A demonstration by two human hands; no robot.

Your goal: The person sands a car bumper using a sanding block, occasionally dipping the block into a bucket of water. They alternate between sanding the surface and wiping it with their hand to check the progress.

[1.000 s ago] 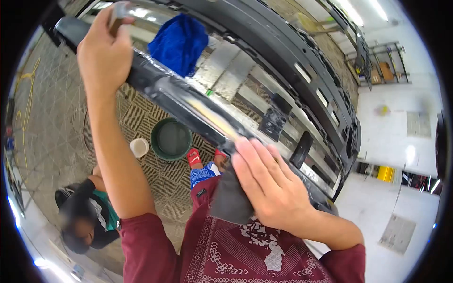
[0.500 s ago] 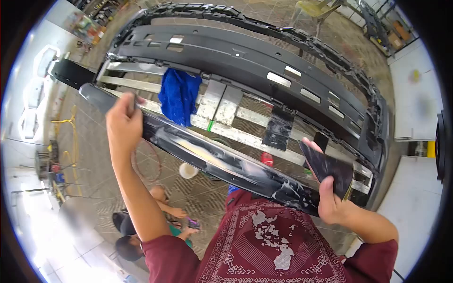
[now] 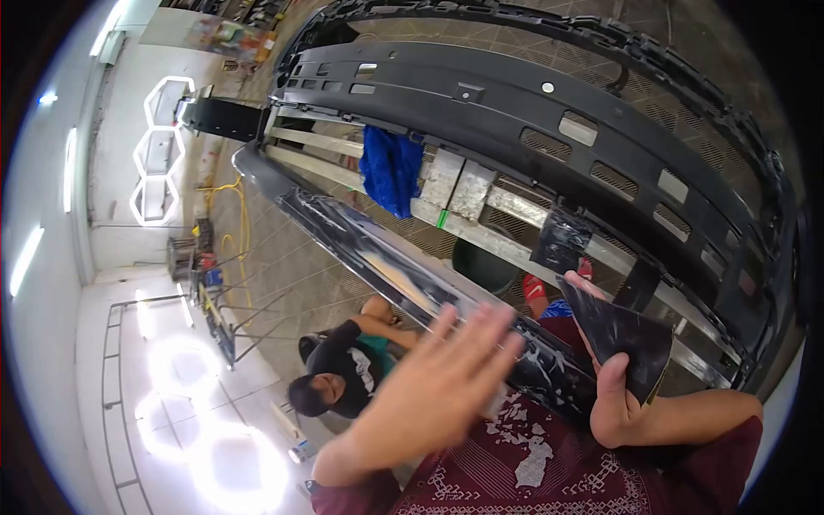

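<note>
My left hand (image 3: 442, 373), blurred, has its fingers stretched out and spread over the lower strip of a black car bumper (image 3: 352, 236). A beige filler patch (image 3: 386, 273) and whitish smears mark that strip. On the right, my right hand (image 3: 611, 399) holds a folded black sheet of sandpaper (image 3: 627, 343), thumb on its near face and fingers behind it. The sheet overlaps the bumper's right end in this view. Behind the strip, a blue cloth (image 3: 392, 172) hangs over the pale slats of a stand, beside a dark flat piece (image 3: 562, 236).
Beyond the slats lies the large dark bumper panel (image 3: 481, 99) with rectangular cutouts. Below the strip, a person (image 3: 343, 365) sits at the lower left. A dark bucket (image 3: 483, 264) is on the floor under the slats, near a red shoe (image 3: 534, 292).
My left hand has left the far left end of the bumper strip and come right, toward my chest, fingers opening out. My right hand keeps the sandpaper. The view has turned left.
</note>
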